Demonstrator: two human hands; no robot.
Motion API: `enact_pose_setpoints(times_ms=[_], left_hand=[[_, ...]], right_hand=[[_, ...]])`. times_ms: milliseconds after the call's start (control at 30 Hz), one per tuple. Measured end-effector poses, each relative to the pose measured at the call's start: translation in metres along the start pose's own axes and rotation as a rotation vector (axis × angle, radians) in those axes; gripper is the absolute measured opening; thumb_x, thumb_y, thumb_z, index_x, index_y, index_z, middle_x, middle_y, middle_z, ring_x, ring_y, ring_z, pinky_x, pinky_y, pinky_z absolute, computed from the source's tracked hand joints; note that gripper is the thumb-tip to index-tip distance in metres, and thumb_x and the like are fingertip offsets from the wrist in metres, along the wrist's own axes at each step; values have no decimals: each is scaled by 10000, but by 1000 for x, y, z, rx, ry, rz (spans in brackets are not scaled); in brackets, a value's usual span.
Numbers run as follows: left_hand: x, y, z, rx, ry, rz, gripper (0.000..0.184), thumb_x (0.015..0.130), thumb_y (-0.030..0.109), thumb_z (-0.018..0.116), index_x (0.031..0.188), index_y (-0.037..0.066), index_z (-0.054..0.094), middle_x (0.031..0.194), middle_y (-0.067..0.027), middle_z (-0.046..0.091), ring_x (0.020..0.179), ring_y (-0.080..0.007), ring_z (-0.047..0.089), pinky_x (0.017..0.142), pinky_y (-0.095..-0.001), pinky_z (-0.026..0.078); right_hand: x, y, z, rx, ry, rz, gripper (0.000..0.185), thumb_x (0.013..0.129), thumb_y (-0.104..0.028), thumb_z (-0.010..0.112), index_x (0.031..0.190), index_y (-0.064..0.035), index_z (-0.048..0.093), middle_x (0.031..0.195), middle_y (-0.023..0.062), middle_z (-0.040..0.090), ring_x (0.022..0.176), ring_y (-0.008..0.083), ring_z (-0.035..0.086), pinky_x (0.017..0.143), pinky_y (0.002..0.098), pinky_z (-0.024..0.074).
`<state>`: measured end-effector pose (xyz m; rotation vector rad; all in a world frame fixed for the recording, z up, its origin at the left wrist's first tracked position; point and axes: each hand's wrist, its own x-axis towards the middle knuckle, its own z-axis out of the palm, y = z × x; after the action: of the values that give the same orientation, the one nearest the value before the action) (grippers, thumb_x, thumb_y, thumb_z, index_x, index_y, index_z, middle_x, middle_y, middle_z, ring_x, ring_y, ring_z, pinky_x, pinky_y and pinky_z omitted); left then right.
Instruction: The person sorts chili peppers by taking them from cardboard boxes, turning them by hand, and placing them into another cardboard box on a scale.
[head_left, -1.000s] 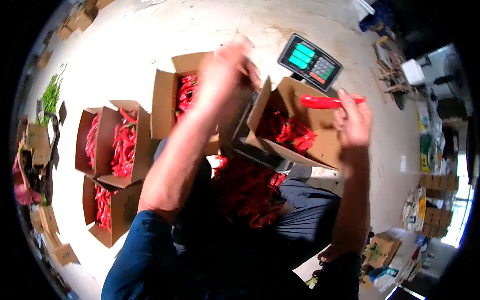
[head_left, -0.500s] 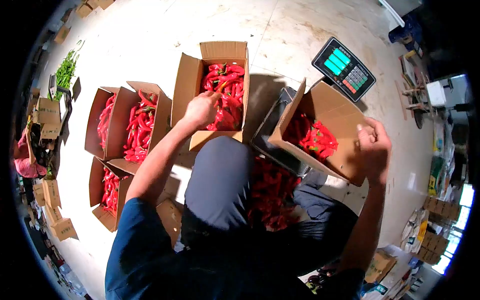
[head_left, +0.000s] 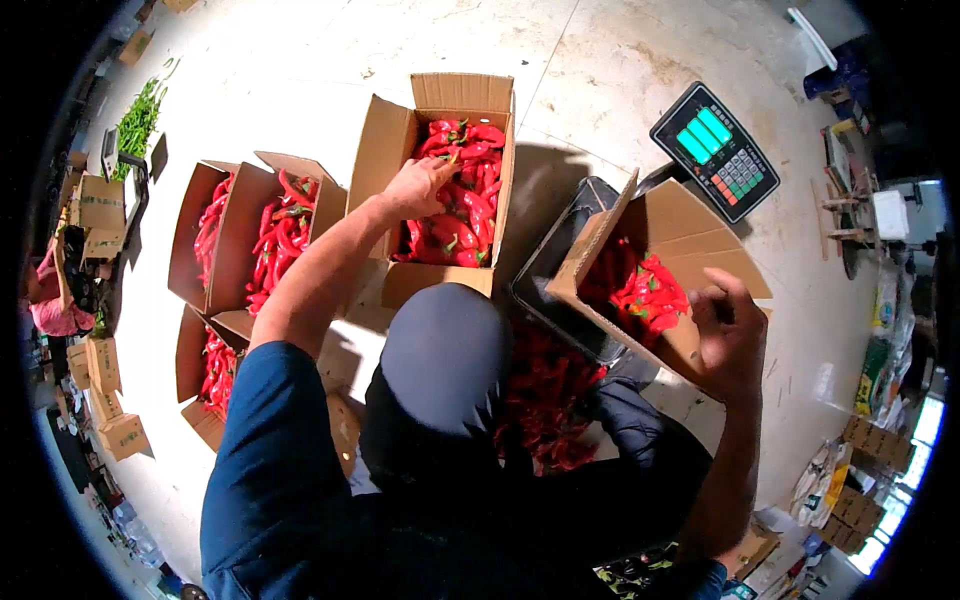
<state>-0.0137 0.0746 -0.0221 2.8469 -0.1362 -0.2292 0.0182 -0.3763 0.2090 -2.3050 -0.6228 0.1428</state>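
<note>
My left hand (head_left: 420,188) reaches over the left side of an open cardboard box (head_left: 382,150). Its fingers are stretched out and touch the red peppers (head_left: 465,215) inside. On the right, my right hand (head_left: 732,335) is at the near right side of a second cardboard box (head_left: 690,225), with fingers bent and apart and nothing visible in them. That box is tilted on the black scale platform (head_left: 540,255) and holds fewer red peppers (head_left: 645,295). Behind it the scale's display (head_left: 714,150) is lit green.
More boxes of red peppers (head_left: 280,235) stand at the left. Loose red peppers (head_left: 550,390) lie in shadow between my legs. Green peppers (head_left: 138,125) are piled at the far left, near a person in pink (head_left: 62,310). Stacked cartons (head_left: 870,470) line the right edge.
My left hand has shifted up slightly within the box, its fingers stretching farther over the peppers. My right hand has moved down and left along the box on the scale.
</note>
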Motion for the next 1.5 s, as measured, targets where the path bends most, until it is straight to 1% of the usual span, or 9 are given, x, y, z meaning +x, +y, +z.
enact_pose_setpoints(times_ms=[133,433,600,767,900,1000,1167,1300,1500], left_hand=[[-3,-12,3,44,37,184,427,737,193,725,1143,86,648,1105,-107,624,1097,-282,582,929,-426,428],[19,11,-65,-430,102,76,477,810,160,675,1244,-17,585,1108,-213,659,1029,-342,650,881,-395,529],[-4,40,-126,-867,222,-106,412,846,75,623,1245,-20,589,1048,-58,664,947,-95,604,845,-268,515],[-38,135,-192,-1070,68,110,402,797,-11,624,1199,1,615,1005,-22,652,899,-72,585,815,-245,507],[-38,196,-203,-1091,-44,312,461,771,-29,653,1227,17,600,1001,-19,626,927,-73,572,835,-244,493],[-41,234,-209,-1175,156,390,830,747,-21,723,1480,74,345,1130,-48,584,1024,-119,559,914,-274,467],[-43,264,-206,-1665,260,42,653,845,43,731,1426,56,432,924,11,589,567,-54,488,455,-215,388],[-46,279,-203,-1990,-81,121,408,888,115,708,1268,46,576,836,21,626,517,-41,445,441,-191,299],[-31,302,-192,-2140,-93,315,413,902,62,672,1293,42,541,1201,-108,659,528,-69,486,460,-209,393]], right_hand=[[0,3,1,-42,0,23,271,891,-87,695,1144,-52,603,774,108,654,680,192,620,653,320,491],[4,0,6,-14,-67,16,251,892,-88,693,1121,-40,599,802,118,668,724,194,634,671,324,500],[9,-13,8,132,-96,14,250,911,-65,654,1142,8,591,837,114,679,746,158,640,685,286,510],[17,-39,28,386,-16,107,445,929,-93,632,1322,68,500,1187,179,607,944,163,633,820,266,515],[13,-79,19,769,-298,161,445,969,-134,592,1358,49,479,1030,94,648,859,100,610,704,225,486],[8,-92,5,748,-376,182,309,1024,-196,510,1233,29,540,876,45,625,637,68,558,516,198,405],[-9,-99,-14,1043,-217,233,317,1052,-247,422,1194,10,543,883,90,621,557,94,551,421,194,346],[-19,-94,-20,1050,-226,201,327,1054,-263,407,1185,5,542,889,105,624,551,103,558,410,189,340],[-26,-82,-27,1197,-284,208,299,1047,-264,416,1109,-6,553,864,119,648,573,135,590,422,215,383]])
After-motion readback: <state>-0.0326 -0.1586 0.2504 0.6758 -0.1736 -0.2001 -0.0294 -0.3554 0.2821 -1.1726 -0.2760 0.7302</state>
